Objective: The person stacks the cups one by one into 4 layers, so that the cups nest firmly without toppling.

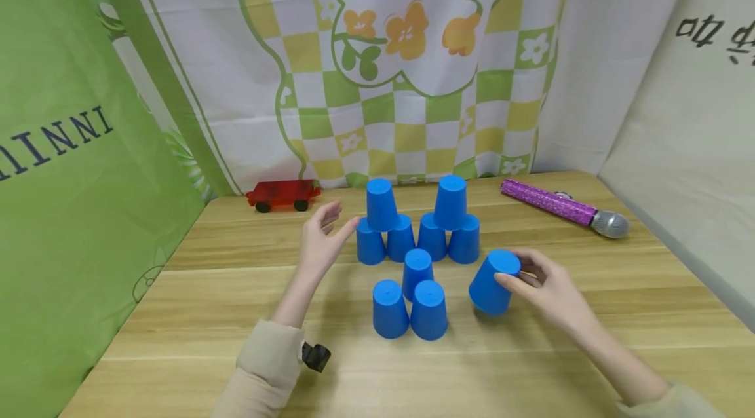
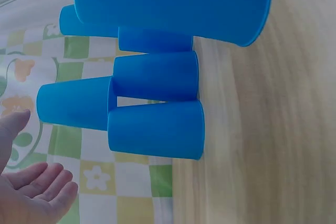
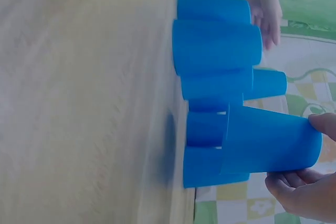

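Observation:
My right hand (image 1: 548,290) pinches an upside-down blue cup (image 1: 494,284) near its narrow base, thumb on one side and fingers on the other. The cup is tilted, with a gap to the table in the right wrist view. My left hand (image 1: 321,238) is beside the back left stack, fingers loosely bent and holding nothing. That stack is one blue cup (image 1: 381,205) on two others; a matching stack with its top cup (image 1: 451,202) stands to its right. In front, two cups stand side by side, a third cup (image 1: 418,274) behind them.
A red toy wagon (image 1: 283,194) sits at the back left of the wooden table (image 1: 236,293). A purple glittery microphone (image 1: 563,207) lies at the back right. A patterned curtain (image 1: 407,110) hangs behind the table, with cloth walls on both sides.

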`<act>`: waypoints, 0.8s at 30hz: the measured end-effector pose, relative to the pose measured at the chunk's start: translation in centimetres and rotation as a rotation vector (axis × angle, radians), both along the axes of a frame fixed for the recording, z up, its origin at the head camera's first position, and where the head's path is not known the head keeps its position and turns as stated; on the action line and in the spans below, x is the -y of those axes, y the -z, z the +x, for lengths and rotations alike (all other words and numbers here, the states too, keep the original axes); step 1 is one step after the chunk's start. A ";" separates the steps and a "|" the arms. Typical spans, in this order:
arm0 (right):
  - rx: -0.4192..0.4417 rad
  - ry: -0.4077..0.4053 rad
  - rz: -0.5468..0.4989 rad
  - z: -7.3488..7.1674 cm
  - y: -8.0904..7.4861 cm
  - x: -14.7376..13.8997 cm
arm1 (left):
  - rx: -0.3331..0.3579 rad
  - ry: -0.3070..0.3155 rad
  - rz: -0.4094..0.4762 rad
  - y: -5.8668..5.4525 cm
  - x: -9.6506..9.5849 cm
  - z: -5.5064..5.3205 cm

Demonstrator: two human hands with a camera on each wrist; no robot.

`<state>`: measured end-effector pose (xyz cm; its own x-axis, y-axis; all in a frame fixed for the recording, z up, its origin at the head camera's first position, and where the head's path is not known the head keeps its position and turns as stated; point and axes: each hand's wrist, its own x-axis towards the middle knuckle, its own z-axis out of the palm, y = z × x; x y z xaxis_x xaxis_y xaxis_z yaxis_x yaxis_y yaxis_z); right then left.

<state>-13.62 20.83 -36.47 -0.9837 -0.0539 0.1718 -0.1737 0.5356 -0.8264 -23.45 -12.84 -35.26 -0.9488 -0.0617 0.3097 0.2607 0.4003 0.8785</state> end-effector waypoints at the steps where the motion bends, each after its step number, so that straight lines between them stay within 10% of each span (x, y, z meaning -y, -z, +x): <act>1: -0.001 0.005 0.003 -0.1 -0.1 -0.2 | 0.006 -0.009 -0.004 0.1 0.2 0.2; 24: -0.142 0.074 0.016 -2.8 -5.5 -1.1 | 0.045 -0.050 0.047 2.5 2.0 3.9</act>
